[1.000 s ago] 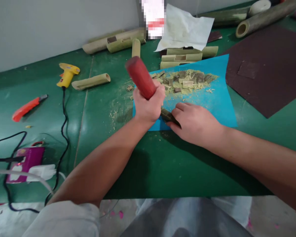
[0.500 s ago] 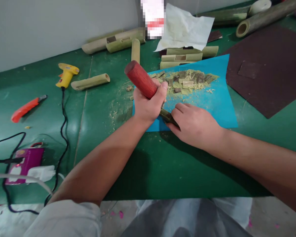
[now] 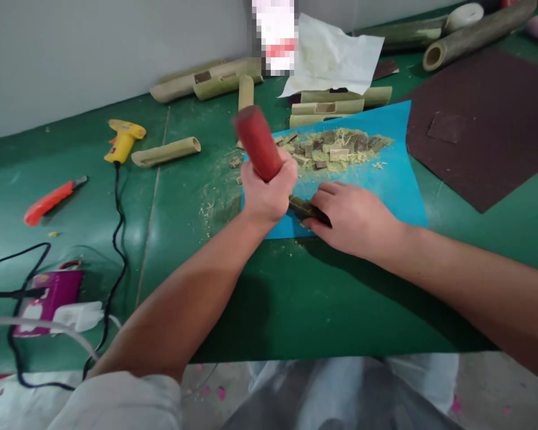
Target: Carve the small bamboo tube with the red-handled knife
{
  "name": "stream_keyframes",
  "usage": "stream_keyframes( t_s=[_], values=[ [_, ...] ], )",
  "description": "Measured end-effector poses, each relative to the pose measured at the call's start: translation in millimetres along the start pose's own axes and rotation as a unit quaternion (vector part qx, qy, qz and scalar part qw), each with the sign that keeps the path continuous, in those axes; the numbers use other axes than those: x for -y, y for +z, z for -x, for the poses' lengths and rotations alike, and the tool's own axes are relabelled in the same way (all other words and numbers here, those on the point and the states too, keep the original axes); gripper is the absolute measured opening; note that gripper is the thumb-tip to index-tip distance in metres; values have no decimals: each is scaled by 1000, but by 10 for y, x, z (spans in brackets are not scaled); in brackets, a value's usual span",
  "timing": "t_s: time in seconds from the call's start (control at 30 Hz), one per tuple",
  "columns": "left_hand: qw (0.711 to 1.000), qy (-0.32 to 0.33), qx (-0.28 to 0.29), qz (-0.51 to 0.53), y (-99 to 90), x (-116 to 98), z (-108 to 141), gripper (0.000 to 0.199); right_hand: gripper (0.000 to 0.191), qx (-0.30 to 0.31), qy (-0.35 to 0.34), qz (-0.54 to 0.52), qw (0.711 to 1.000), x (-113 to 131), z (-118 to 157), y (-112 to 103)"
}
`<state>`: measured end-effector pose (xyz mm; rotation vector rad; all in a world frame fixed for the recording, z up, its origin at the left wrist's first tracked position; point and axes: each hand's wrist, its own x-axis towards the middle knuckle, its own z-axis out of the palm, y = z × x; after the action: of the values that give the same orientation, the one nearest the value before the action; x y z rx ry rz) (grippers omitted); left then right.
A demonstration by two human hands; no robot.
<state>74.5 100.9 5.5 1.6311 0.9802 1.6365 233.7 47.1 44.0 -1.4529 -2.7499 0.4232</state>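
Observation:
My left hand (image 3: 269, 188) is wrapped round a thick red handle (image 3: 257, 143); the tool's lower end is hidden behind the hand. Just to its right, my right hand (image 3: 352, 218) grips a dark green bamboo piece (image 3: 302, 206), which lies over the near edge of a blue sheet (image 3: 385, 191). The bamboo's left end reaches up to my left hand. Beyond both hands, a heap of shavings and small bamboo chips (image 3: 338, 149) covers the back of the sheet.
On the green table (image 3: 206, 310) are a yellow glue gun (image 3: 124, 140), an orange cutter (image 3: 49, 203), a purple power strip (image 3: 54, 298) with cables, a bamboo piece (image 3: 168, 152), a dark brown sheet (image 3: 479, 131) and white paper (image 3: 334, 60). More bamboo (image 3: 484, 36) lies behind.
The red handle has swung to a more upright angle in my left hand. My right hand stays on the bamboo, nearly unmoved. The whole view has shifted slightly.

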Motion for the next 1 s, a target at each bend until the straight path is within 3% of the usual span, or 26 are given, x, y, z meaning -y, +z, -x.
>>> stream_keyframes(
  t_s=[0.1, 0.33, 0.57, 0.8, 0.87, 1.0],
  values=[
    [1000, 17, -19, 13, 42, 27, -14, 59, 20, -15, -1, 3, 1000, -1, -1, 42],
    [999, 8, 16, -28, 33, 59, 8, 57, 24, -22, -10, 20, 1000, 37, 10, 104],
    [999, -3, 10, -45, 24, 56, 6, 47, 29, -29, -26, 35, 999, 35, 23, 93],
    [993, -1, 107, -57, -3, 3, -17, 51, 22, -29, -38, -2, 999, 71, 8, 95],
    [994, -16, 92, -55, -6, -10, -7, 52, 21, -26, -39, -8, 999, 68, 1, 85],
    [999, -13, 1, -30, 16, -3, 15, 54, 18, -22, -31, -7, 999, 23, -13, 73]
  ],
)
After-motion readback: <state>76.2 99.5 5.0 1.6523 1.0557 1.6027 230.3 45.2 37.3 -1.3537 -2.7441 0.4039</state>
